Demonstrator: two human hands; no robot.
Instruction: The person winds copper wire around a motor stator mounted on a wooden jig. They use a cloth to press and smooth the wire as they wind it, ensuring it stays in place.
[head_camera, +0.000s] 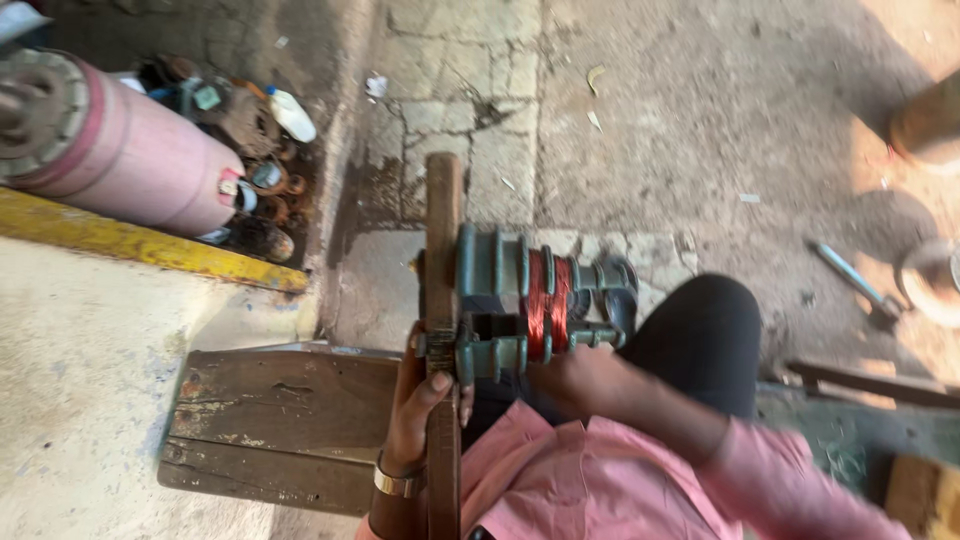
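— Pink shirt (590, 480) fills the bottom of the view, right under the lens. What are the hands doing?

— Left hand (420, 400), with a metal bangle (400, 483) at the wrist, is wrapped round an upright wooden bar (443, 250), thumb over its front edge. That grip is closed on the bar.

— And the other?

— Right hand (580, 380) sits against the lower side of a green metal winder (500, 300) fixed to the bar. It is blurred, so I cannot tell whether the fingers are closed on anything.

— Where is the wire?

— Copper coil (548, 303) is wound in two red-orange bands round the winder's middle, just above the right hand and to the right of the left-hand grip.

— Any containers?

— None that I can see into. Away to the left lies a big pink cylinder (140, 160) with a rusty toothed end. Beside it is a heap of rusty parts (250, 170) with a white bottle (292, 115) on top. Small square labels show there, one pale green, too small to make out.

— What else?

— Worn plank (280, 420) under the bar, a yellow kerb (150, 245) below the cylinder, and a blue-handled hammer (850, 280) on the ground well to the right, past the dark knee (700, 340).
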